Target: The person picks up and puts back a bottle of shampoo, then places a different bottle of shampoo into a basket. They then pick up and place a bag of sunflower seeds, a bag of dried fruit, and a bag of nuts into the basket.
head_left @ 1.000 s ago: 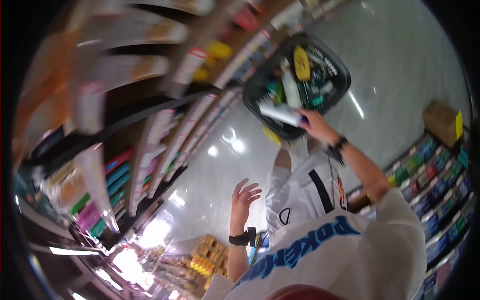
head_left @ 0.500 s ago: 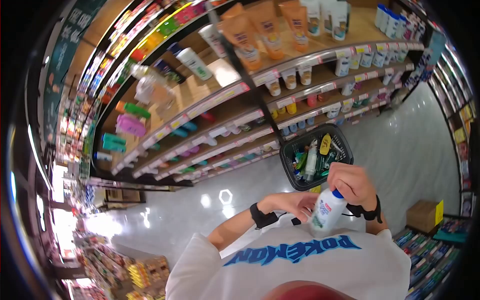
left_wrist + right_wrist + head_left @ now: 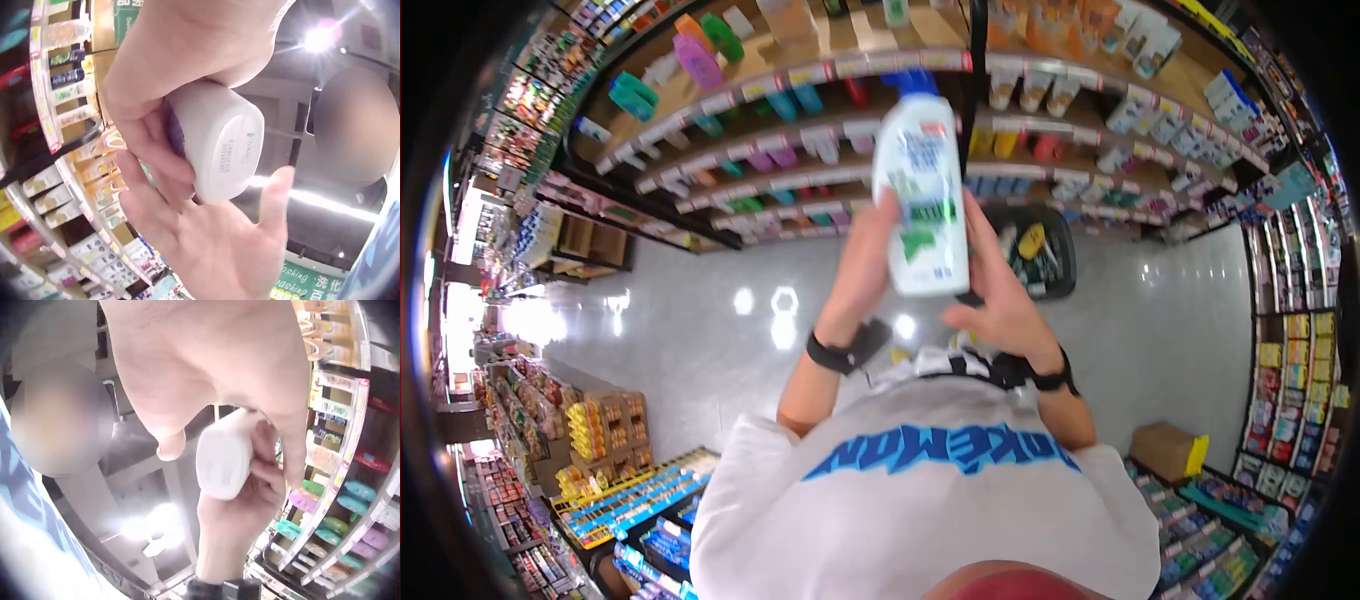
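A white bottle (image 3: pixel 925 200) with a blue top and a green leaf on its label is held up before the chest, its label toward the head camera. My left hand (image 3: pixel 865 260) grips its lower part from the left, fingers wrapped behind. In the left wrist view the bottle's base (image 3: pixel 234 153) shows small printed text. My right hand (image 3: pixel 1005 310) is at the bottle's right side, fingers extended and thumb held away from it. The right wrist view shows that thumb (image 3: pixel 172 447) apart from the bottle, with the left hand (image 3: pixel 237 509) curled round it.
Beyond the right hand, a dark basket (image 3: pixel 1068 270) sits on the floor, holding a yellow bottle (image 3: pixel 1032 240) and other items. Shelves (image 3: pixel 800 70) of bottles and tubes span the front. A cardboard box (image 3: pixel 1162 452) stands at right; stacked packs (image 3: pixel 590 440) are at left.
The right hand brought the white bottle from over the basket to the chest, gripping its top. The left hand now holds it, raised higher and farther forward; the right hand's grip has loosened.
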`<state>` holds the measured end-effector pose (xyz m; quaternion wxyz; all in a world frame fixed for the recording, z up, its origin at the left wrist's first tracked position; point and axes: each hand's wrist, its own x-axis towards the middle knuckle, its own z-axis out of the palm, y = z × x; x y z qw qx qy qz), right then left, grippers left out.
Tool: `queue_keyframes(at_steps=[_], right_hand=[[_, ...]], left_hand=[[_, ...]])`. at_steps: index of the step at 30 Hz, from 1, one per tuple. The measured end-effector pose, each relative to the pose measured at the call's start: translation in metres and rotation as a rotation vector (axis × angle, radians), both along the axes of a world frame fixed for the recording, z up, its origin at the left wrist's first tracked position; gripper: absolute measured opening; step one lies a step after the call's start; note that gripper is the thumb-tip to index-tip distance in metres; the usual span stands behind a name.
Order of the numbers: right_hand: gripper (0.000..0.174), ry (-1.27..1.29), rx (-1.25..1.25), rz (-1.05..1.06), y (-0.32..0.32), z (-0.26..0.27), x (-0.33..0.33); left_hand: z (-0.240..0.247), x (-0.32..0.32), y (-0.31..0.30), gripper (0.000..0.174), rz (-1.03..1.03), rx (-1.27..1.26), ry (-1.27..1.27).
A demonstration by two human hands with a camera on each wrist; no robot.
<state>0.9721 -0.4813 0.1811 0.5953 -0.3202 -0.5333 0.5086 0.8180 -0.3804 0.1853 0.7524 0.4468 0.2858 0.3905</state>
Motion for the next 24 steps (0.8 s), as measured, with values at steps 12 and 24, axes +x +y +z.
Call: queue_keyframes(at_steps=[12,24], right_hand=[[0.101,-0.236,-0.007,-0.185,-0.031,0.014,-0.048],[0.103,-0.340,-0.130,-0.083,-0.065,0.003,-0.051]], left_hand=[[0.019,-0.030,-0.046,0.064,0.075,0.083,-0.040],[-0.019,-0.064,-0.071,0.054,0.089,0.161,0.241]])
